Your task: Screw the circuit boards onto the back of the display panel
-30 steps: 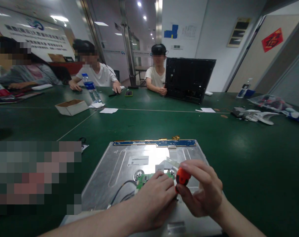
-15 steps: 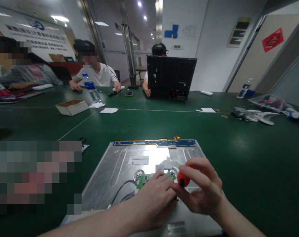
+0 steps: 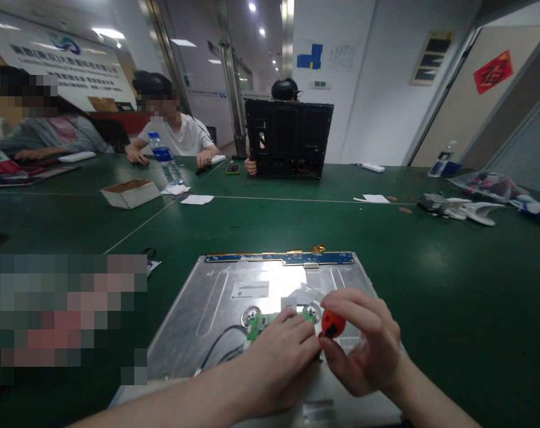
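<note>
Step in hand looks like screw work on the small green circuit board (image 3: 264, 321), which sits near the front middle of the flat silver metal panel (image 3: 216, 309) lying on the green table (image 3: 452, 285). Right hand (image 3: 363, 348) closed round the orange-handled screwdriver (image 3: 332, 324), held upright; left hand (image 3: 281, 365) curled, pressing down by the board. Next move prob needs tip kept square in the screw. Tip, screw and left fingertips hidden; black cables (image 3: 220, 348) partly covered.

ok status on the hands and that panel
Right hand gripping orange screwdriver. Left hand resting on green circuit board on metal panel. Nothing in the way.
</note>
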### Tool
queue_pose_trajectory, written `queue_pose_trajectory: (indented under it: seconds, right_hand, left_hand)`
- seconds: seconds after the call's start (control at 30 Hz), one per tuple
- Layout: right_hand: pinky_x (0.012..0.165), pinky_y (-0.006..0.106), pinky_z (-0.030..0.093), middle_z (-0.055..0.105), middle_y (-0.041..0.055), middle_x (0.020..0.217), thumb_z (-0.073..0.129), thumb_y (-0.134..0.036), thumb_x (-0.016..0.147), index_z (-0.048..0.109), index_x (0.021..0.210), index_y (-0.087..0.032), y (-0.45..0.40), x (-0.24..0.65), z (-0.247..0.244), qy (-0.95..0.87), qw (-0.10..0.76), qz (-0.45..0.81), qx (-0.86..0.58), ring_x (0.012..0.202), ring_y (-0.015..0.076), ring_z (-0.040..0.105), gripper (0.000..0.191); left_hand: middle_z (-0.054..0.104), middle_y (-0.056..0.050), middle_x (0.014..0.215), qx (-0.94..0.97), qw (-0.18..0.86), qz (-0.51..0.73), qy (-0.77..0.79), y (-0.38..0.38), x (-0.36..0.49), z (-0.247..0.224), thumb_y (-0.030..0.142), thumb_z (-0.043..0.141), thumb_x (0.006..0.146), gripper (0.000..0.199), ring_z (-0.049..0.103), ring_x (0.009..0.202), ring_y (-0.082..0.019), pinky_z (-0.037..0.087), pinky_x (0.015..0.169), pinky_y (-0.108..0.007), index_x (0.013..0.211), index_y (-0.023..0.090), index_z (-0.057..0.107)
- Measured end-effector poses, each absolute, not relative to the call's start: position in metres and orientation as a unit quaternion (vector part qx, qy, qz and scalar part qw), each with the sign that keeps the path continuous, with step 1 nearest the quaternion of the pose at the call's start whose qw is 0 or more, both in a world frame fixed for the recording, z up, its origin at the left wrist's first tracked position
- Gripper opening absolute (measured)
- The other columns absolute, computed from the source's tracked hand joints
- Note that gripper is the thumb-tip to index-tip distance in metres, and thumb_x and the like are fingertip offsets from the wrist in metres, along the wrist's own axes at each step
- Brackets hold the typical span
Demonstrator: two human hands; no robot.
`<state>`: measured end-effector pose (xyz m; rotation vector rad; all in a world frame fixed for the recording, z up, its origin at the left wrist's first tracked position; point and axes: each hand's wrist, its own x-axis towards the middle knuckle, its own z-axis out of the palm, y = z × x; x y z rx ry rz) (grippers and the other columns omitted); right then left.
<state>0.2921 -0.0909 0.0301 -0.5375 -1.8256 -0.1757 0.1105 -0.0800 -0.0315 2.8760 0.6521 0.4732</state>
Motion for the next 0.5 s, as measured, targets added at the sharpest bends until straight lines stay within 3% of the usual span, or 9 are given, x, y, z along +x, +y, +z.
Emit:
queue_pose_trajectory:
  seconds: [0.23, 0.5]
  right_hand:
    - [0.049, 0.022, 0.053, 0.06, 0.002, 0.079, 0.059, -0.02, 0.091, 0.061, 0.109, -0.019, -0.0912, 0.292, 0.0309, -0.766, 0.573, -0.12, -0.265, 0.061, 0.0125, 0.06, 0.019]
    - [0.053, 0.025, 0.057, 0.067, 0.0037, 0.079, 0.053, -0.012, 0.082, 0.06, 0.119, -0.015, -0.0912, 0.2916, 0.0324, -0.77, 0.58, -0.102, -0.247, 0.066, 0.0161, 0.067, 0.038]
  left_hand:
    - [0.065, -0.011, 0.114, 0.964, 0.088, 0.148, 0.2, -0.0784, 0.1094, -0.0376, 0.021, 0.058, 0.087, 0.03, 0.06, 0.106, -0.028, 0.043, 0.101, -0.046, 0.117, 0.018, 0.056]
    - [0.066, -0.011, 0.115, 0.962, 0.086, 0.164, 0.2, -0.0785, 0.1106, -0.0388, 0.021, 0.057, 0.089, 0.027, 0.06, 0.107, -0.027, 0.042, 0.101, -0.045, 0.116, 0.019, 0.058]
